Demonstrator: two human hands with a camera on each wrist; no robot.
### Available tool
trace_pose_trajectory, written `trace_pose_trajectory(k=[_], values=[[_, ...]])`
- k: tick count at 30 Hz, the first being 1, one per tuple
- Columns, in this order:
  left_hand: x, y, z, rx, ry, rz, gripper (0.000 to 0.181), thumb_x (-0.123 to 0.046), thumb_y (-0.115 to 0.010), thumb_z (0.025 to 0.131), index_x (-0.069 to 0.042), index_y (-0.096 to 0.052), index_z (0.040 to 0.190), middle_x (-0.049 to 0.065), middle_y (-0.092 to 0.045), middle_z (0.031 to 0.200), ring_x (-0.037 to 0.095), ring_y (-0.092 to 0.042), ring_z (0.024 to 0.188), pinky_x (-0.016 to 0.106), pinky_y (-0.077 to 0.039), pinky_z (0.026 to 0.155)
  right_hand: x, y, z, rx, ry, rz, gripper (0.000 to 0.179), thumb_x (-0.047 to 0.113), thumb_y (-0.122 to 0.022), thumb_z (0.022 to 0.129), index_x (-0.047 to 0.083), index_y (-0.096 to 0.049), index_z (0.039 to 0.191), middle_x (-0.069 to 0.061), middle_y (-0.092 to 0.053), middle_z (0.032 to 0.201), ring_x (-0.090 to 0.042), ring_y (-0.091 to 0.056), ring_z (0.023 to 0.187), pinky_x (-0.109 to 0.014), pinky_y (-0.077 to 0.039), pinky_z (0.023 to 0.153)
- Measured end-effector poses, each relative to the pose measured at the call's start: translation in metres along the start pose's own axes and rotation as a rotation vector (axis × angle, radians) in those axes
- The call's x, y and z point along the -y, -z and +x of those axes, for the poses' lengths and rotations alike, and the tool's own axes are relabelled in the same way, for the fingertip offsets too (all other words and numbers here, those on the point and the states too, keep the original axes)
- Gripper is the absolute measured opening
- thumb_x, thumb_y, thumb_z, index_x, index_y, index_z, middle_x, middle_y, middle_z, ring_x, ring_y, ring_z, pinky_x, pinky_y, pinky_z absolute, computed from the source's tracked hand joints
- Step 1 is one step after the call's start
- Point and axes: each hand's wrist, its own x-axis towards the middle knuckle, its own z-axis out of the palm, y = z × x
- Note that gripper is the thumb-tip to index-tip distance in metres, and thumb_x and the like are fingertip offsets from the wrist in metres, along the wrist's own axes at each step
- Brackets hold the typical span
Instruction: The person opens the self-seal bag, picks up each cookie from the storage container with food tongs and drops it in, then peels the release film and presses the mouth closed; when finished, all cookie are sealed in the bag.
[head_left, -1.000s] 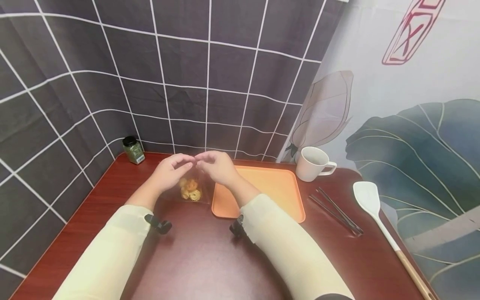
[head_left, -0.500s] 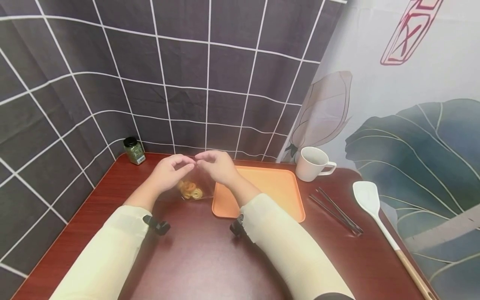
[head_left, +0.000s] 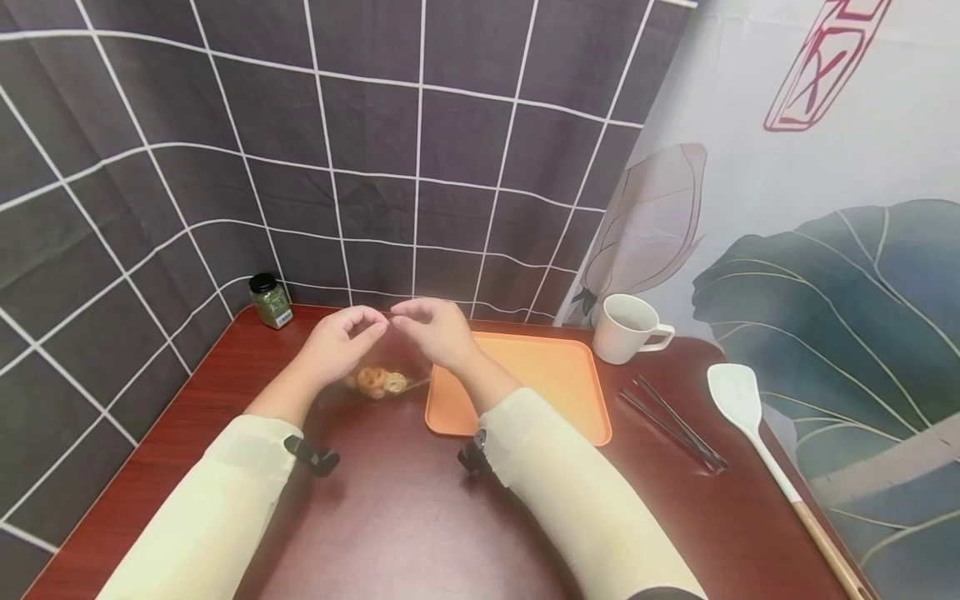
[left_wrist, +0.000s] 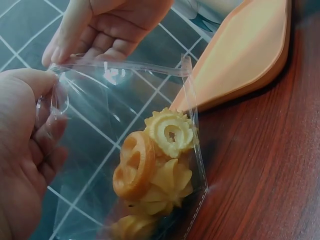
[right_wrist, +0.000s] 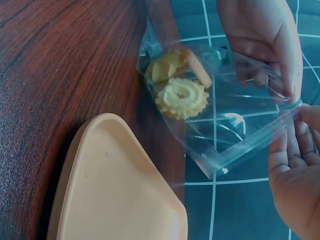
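Observation:
A clear plastic bag [left_wrist: 95, 120] hangs between my two hands, several cookies inside its lower part. One is a pretzel-shaped cookie [left_wrist: 134, 165]; beside it is a pale ring cookie [right_wrist: 181, 98] with a ridged edge. My left hand [head_left: 337, 342] pinches the bag's top edge between thumb and fingers. Close beside it, my right hand [head_left: 435, 333] pinches the same edge, fingertips nearly meeting the left ones. In the left wrist view the film is gathered and creased at the left fingers. Whether the bag's mouth is sealed cannot be told.
An orange tray [head_left: 540, 375] lies just right of the bag on the red-brown table [head_left: 390, 517]. Further right are a white mug [head_left: 624, 329], dark tongs [head_left: 675, 425] and a white spatula [head_left: 750, 417] with a wooden handle. A black-lidded jar [head_left: 272, 302] stands back left.
The bag has tilted, its lower right corner rising toward the tray, and the cookies have shifted slightly within the head view. Both hands stay almost in place, still pinching the top edge.

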Motion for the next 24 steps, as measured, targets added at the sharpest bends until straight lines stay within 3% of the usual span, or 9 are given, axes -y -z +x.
trace_pose_trajectory(k=[5, 10, 24], values=[[-0.001, 0.000, -0.001, -0.030, 0.006, 0.010, 0.030, -0.040, -0.063, 0.108, -0.014, -0.074, 0.117, 0.009, -0.078, 0.108, 0.023, -0.067, 0.098, 0.040, -0.054, 0.091, 0.002, 0.000, -0.002, -0.032, -0.013, 0.064, 0.023, 0.026, -0.076, 0.098, 0.014, -0.081, 0.117, -0.005, -0.083, 0.114, -0.018, -0.078, 0.107, -0.033, -0.062, 0.096], [-0.002, 0.001, -0.003, -0.048, 0.045, -0.007, 0.033, -0.042, -0.062, 0.109, -0.014, -0.073, 0.122, 0.010, -0.078, 0.112, 0.024, -0.067, 0.101, 0.039, -0.054, 0.093, 0.002, 0.000, -0.006, -0.078, -0.027, 0.107, 0.021, 0.024, -0.081, 0.095, 0.014, -0.081, 0.114, -0.004, -0.083, 0.113, -0.017, -0.078, 0.107, -0.031, -0.062, 0.096], [-0.006, -0.004, -0.003, -0.046, 0.038, -0.059, 0.032, -0.035, -0.060, 0.110, -0.012, -0.072, 0.129, 0.012, -0.078, 0.122, 0.028, -0.072, 0.112, 0.028, -0.054, 0.092, 0.001, -0.011, -0.006, -0.117, 0.014, -0.015, 0.020, 0.029, -0.082, 0.094, 0.018, -0.083, 0.111, 0.002, -0.080, 0.115, -0.014, -0.071, 0.117, -0.034, -0.056, 0.104]])
